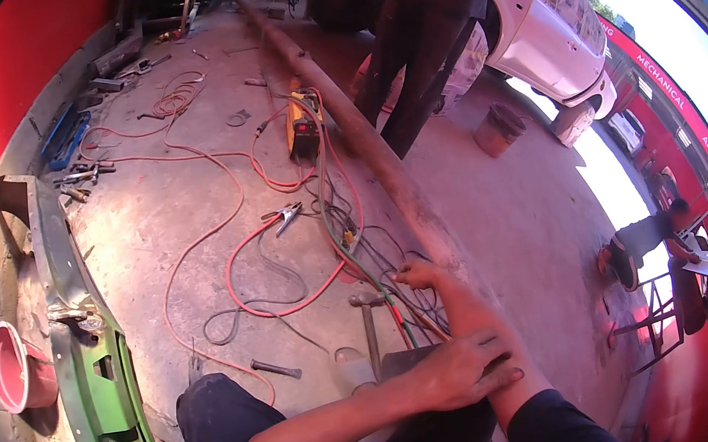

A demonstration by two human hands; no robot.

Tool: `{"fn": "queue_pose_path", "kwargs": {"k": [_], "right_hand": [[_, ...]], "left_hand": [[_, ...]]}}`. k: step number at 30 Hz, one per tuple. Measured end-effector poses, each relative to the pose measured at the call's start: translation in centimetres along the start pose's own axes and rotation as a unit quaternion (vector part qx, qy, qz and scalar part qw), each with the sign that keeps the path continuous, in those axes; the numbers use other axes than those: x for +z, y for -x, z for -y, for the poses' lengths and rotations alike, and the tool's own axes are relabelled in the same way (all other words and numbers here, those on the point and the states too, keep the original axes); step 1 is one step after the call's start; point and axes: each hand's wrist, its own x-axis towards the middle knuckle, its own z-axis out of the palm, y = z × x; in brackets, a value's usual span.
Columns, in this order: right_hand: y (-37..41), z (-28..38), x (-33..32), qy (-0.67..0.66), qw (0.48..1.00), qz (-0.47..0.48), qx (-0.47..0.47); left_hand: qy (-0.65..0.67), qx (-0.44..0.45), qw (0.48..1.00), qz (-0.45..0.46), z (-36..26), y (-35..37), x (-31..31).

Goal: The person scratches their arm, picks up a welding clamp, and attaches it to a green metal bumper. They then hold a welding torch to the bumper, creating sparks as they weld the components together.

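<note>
My left hand (470,371) lies across my right forearm, its thumb apart from the fingers; I see nothing held in it. Farther forward, my right hand (419,275) is stretched out over the cables, fingers loosely bent, with no object visible in it. Just left of it a hammer (370,332) has its head pointing away from me. Black, green and red cables (350,258) run beneath and beside my right hand. A dark short bar (276,369) lies on the floor, left of the hammer.
A yellow welding machine (304,133) and a metal clamp (286,217) stand among cables. Along the left are a green metal panel (114,390) and a red bucket (24,369). A long pipe (359,125) crosses the floor. A person (425,21) stands ahead; another (646,239) sits right.
</note>
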Motion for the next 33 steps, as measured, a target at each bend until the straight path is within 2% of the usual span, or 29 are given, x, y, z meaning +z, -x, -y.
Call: {"fn": "queue_pose_path", "kwargs": {"k": [3,7,10,13,16,19,22,25,28,31,33], "right_hand": [[0.1,0.5,-0.8,0.003,0.996,0.056,0.065],[1.3,1.9,-1.4,0.027,0.995,0.042,0.086],[1.6,2.1,-1.2,0.034,0.997,0.029,0.067],[1.5,2.0,-1.1,0.038,0.998,0.023,0.051],[1.7,1.7,-1.0,0.042,0.997,0.023,0.052],[0.8,1.1,-0.8,0.05,0.996,0.045,0.066],[0.5,1.4,-0.9,0.052,0.994,0.053,0.079],[1.3,2.0,-0.8,0.058,0.997,0.036,0.047],[1.0,1.5,-0.7,0.076,0.997,0.026,0.022],[0.0,0.4,-0.5,0.085,0.996,0.033,0.017],[-0.6,-0.4,-0.3,0.087,0.995,0.04,0.024]], "left_hand": [[-0.048,-0.002,0.998,-0.05,1.2,-0.1,0.1],[-0.09,0.032,0.987,-0.128,3.1,-0.3,1.0],[-0.081,0.018,0.992,-0.1,2.2,0.0,0.8],[0.004,0.021,1.0,-0.018,0.8,-0.3,0.3],[0.061,0.011,0.997,-0.041,1.1,-0.2,0.4],[-0.007,0.021,0.991,-0.131,2.5,-0.5,1.0],[-0.037,0.026,0.988,-0.146,2.9,-0.4,1.0],[-0.023,0.029,0.995,-0.097,1.0,-0.1,0.5],[0.047,-0.001,0.999,0.018,-0.5,-0.3,-0.8],[0.071,-0.046,0.995,-0.048,0.9,-0.5,-0.2],[0.003,0.002,0.99,-0.141,2.5,-0.7,0.6]]}}
